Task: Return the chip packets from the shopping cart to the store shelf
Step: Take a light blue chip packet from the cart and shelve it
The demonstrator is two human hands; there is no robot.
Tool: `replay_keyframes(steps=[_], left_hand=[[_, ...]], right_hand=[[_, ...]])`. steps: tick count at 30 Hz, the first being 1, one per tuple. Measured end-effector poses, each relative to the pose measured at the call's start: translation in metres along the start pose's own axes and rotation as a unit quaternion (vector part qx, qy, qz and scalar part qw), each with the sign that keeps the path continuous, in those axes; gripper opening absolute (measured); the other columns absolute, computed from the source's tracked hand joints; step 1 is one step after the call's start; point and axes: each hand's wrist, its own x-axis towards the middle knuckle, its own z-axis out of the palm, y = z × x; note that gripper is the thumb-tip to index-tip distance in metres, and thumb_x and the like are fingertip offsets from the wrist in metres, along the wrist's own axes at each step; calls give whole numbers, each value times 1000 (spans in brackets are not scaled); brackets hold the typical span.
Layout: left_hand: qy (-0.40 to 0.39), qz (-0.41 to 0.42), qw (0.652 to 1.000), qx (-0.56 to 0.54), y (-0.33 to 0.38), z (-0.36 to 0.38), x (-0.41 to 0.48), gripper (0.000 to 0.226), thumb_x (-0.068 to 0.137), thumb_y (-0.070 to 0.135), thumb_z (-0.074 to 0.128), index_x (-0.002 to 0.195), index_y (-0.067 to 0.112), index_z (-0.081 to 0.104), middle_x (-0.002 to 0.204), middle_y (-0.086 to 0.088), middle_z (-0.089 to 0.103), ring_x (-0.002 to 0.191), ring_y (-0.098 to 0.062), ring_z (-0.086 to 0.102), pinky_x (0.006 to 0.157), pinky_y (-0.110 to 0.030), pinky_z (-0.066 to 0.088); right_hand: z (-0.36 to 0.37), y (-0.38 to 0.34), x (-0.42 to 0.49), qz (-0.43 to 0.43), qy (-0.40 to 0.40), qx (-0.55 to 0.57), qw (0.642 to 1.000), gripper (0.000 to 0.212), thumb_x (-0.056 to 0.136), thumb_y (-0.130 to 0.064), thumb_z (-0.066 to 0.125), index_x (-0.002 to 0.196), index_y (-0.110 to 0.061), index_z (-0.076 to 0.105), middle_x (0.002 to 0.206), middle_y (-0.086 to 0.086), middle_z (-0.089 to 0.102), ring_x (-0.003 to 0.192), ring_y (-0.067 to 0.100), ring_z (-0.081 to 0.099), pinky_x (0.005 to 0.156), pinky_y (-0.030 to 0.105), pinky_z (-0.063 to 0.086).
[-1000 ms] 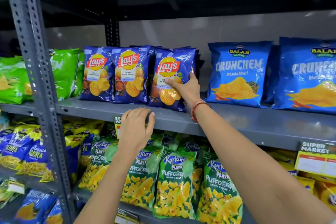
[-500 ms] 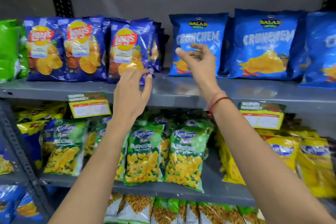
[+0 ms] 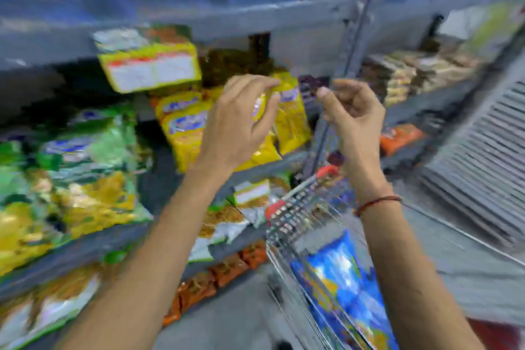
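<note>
While the frame is motion-blurred, yellow packets (image 3: 289,119) and a price tag (image 3: 150,68) crowd the shelf (image 3: 199,11) behind both hands. Left hand (image 3: 235,125) and right hand (image 3: 352,113) hang empty, fingers loosely curled. Blue chip packet (image 3: 343,278) lies in the cart (image 3: 295,216), below the right hand.

A blurred view of grey metal store shelving (image 3: 199,13) stocked with snack packets. Two bare hands are raised at the centre of the frame, both empty with fingers loosely curled: the left hand (image 3: 237,122) in front of yellow snack packets (image 3: 292,119), the right hand (image 3: 353,113) beside it, a thin red thread bracelet (image 3: 377,203) on its wrist. At lower right, a wire shopping cart with red corner caps (image 3: 295,216) holds a blue chip packet (image 3: 346,284). Green packets (image 3: 85,156) fill the left. A yellow-edged price label (image 3: 150,68) hangs from the upper shelf.
</note>
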Motion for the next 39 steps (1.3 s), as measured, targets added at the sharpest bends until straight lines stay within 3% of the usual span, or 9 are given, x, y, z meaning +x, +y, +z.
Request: replay_keyframes(steps=[4,7,11,19,21,24,27,32,39], left_hand=[[-103,1,993,-65,18,93,-18,26,90,21,49,102,5,64,101,-14,68,98,-29,59,88,-31,41],[-202,-22,974,-97,21,159,-44,25,88,21,50,101,5,64,97,-15,68,95,-30,59,84,-30,38],[-340,-77,931,-113,17,235,-90,26,87,18,52,105,3,63,103,-19,67,99,-33,60,85,-30,36],[-569,-245,779,-96,-20,360,-191,55,86,24,60,132,2,41,133,-23,50,114,-38,54,97,-35,39],[-621,-281,729,-60,-34,386,-212,72,83,35,63,141,8,30,143,-23,39,128,-39,42,105,-43,35],[-685,-287,669,-10,-52,415,-237,96,76,43,69,146,10,13,150,-24,27,136,-40,28,110,-48,29],[-721,-285,632,-8,-59,432,-249,108,70,44,74,147,11,6,154,-21,17,140,-37,21,113,-47,25],[-724,-314,613,-40,-68,450,-264,98,66,34,81,142,13,22,145,-13,40,128,-32,42,104,-40,36],[-700,-419,568,-108,-78,450,-270,70,65,27,82,125,14,48,121,-1,59,96,-20,57,82,-29,44]], right_hand=[[-75,69,-20,94,51,-77,991,31,80,-20,73,102,-2,62,75,-7,63,69,0,59,71,23,52],[-122,123,-43,162,70,-141,974,23,81,-12,72,100,-6,61,75,-5,60,61,-9,55,66,9,46],[-175,199,-85,292,92,-200,931,23,79,-14,74,95,-13,58,71,-2,59,57,-8,55,65,18,45],[-229,340,-208,633,99,-137,756,35,70,-39,78,62,-16,53,45,-4,43,46,13,36,53,32,31],[-225,358,-230,691,107,-106,707,46,70,-48,74,78,-4,65,37,-9,36,45,15,29,50,35,22],[-214,373,-244,752,95,-59,650,70,80,-54,61,121,2,58,75,1,59,66,20,51,71,37,50],[-202,386,-248,755,151,-60,635,74,82,-58,58,125,2,53,103,9,55,93,25,55,100,42,47],[-189,402,-247,745,232,-58,623,91,77,-56,66,139,2,35,138,16,48,128,33,47,101,39,40],[-188,409,-245,688,289,-17,666,75,68,-39,81,129,-11,47,130,7,58,117,29,57,99,49,49]])
